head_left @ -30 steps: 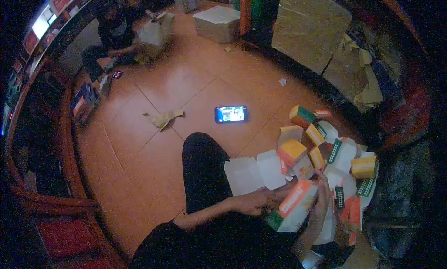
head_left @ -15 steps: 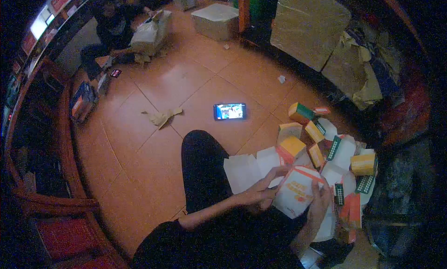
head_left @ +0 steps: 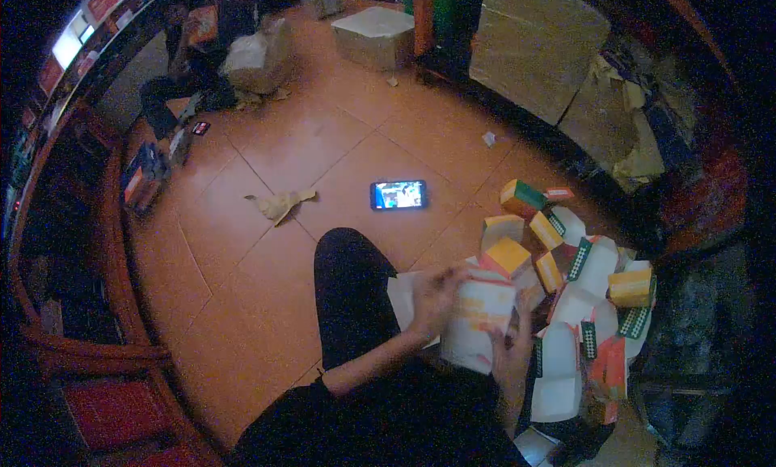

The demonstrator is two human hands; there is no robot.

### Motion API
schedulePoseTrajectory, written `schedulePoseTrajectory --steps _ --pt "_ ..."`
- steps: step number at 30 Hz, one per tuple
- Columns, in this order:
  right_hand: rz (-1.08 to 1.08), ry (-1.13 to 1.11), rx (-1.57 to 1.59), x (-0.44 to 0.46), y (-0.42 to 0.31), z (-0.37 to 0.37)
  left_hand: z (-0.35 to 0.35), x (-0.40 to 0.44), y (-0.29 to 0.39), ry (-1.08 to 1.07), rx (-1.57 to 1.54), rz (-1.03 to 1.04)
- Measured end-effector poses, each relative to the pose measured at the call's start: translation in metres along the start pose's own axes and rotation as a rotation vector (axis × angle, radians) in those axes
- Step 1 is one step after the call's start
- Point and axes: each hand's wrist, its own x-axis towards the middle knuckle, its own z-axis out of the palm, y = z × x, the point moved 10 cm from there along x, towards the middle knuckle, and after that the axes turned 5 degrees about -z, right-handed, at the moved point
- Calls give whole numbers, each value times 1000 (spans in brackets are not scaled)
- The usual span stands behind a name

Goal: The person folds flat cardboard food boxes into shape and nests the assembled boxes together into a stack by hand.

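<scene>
A white paper food carton (head_left: 473,325) with orange print and a red upper edge is tilted over my lap. My left hand (head_left: 436,305) is closed at its upper left edge, the fingers slightly blurred by motion. On the carton's right side, my right hand (head_left: 512,346) grips with thumb over the front. Behind my left hand, part of another white carton (head_left: 402,301) shows. Close by on the right lies a pile of folded cartons, among them a yellow one (head_left: 508,257), a white one (head_left: 558,386) and an orange-red one (head_left: 612,366).
A lit phone (head_left: 398,194) lies on the tiled floor ahead of my knee, with torn brown paper (head_left: 282,204) to its left. Another person (head_left: 198,71) sits at the far left beside a wrapped bundle (head_left: 257,63). Cardboard boxes (head_left: 376,34) stand at the back.
The carton has moved left and turned more upright, both hands going with it. My left hand has shifted up along its edge. The far person now holds up an orange item.
</scene>
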Motion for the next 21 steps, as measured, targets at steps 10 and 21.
schedulePoseTrajectory --steps 10,21 --pt "63 381 108 -11 23 -55 54 -26 -31 -434 17 133" --pt "-201 87 109 4 -16 -54 56 -28 -2 -780 -237 308"
